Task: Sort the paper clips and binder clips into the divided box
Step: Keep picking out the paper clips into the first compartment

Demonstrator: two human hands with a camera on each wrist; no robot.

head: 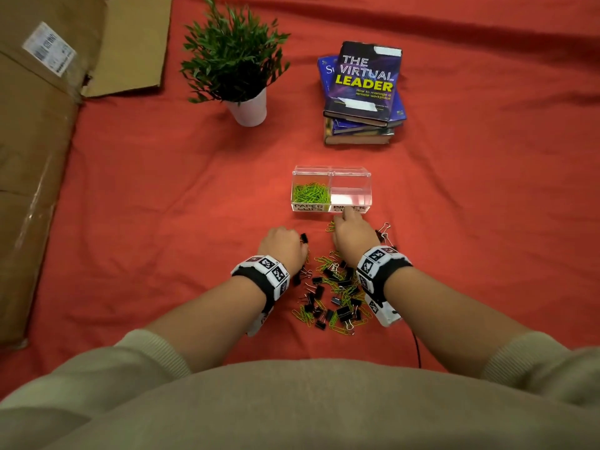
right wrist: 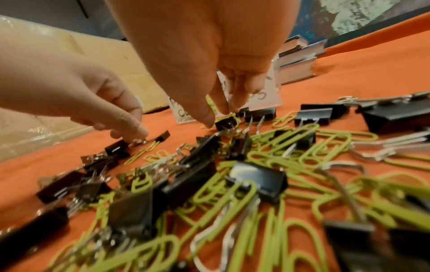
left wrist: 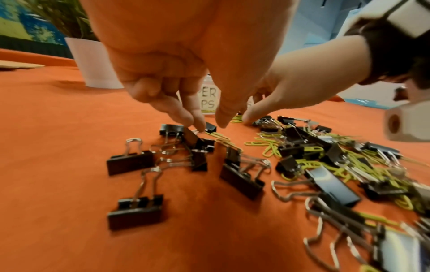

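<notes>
A clear divided box [head: 331, 173] stands on the red cloth. Its left half, labelled PAPER CLIPS, holds green paper clips [head: 310, 193]; its right half [head: 352, 198], labelled BINDER CLIPS, is empty. A mixed pile of black binder clips and green paper clips [head: 334, 293] lies between my wrists. My left hand [left wrist: 210, 125] reaches down at the pile's left edge. Its fingertips [left wrist: 197, 124] touch the wire handle of a binder clip [left wrist: 193, 137], with the thumb slightly apart. My right hand [right wrist: 214, 114], just in front of the box, pinches a green paper clip [right wrist: 210, 104] between thumb and fingers.
A potted plant [head: 240, 66] in a white pot stands far left of centre, and a stack of books [head: 363, 92] far right of it. Flattened cardboard [head: 39, 157] covers the left side. A few binder clips [head: 384, 230] lie right of my right hand.
</notes>
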